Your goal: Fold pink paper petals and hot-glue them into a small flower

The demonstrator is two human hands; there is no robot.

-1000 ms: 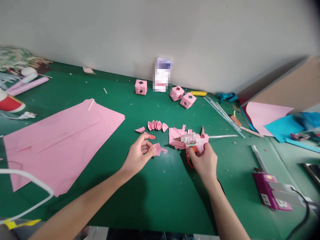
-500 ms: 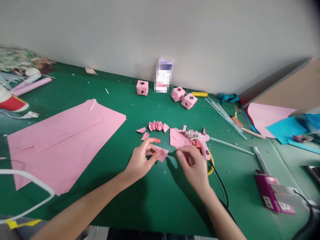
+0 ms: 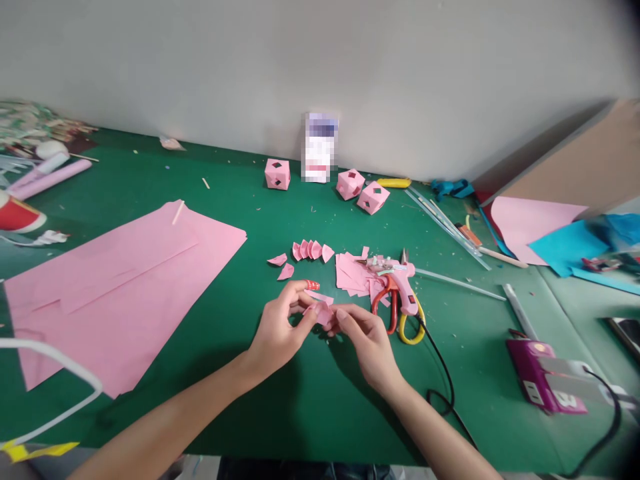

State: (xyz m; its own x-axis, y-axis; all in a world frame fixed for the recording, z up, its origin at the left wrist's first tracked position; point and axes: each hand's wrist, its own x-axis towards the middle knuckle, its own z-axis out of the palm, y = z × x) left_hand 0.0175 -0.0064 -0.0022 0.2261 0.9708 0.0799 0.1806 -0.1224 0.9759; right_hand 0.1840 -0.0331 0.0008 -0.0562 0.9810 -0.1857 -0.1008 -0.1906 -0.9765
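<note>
A small folded piece of pink paper [image 3: 324,314] is pinched in my left hand [image 3: 283,327], whose fingertip has a red patterned wrap. My right hand [image 3: 369,343] has its thumb and fingers closed at the paper's right edge. Just beyond, several folded pink paper pieces [image 3: 314,250] stand in a row, with two loose ones to their left. A pile of cut pink paper [image 3: 347,275] lies ahead of my right hand. Partly over it rests a pink glue gun [image 3: 407,293] with a clear glue stick in its back. Red-and-yellow-handled scissors [image 3: 413,337] lie partly under the gun.
Large pink paper sheets [image 3: 120,287] cover the table's left side. Three pink paper shapes with cut holes, one a cube [image 3: 277,175], stand near the wall. A purple power strip [image 3: 543,380] sits at right; the gun's black cord [image 3: 445,367] runs toward the front edge.
My right hand has moved left, from beside the glue gun to the folded paper in my left hand. The scissors' handles are now uncovered. The whole view has shifted slightly.
</note>
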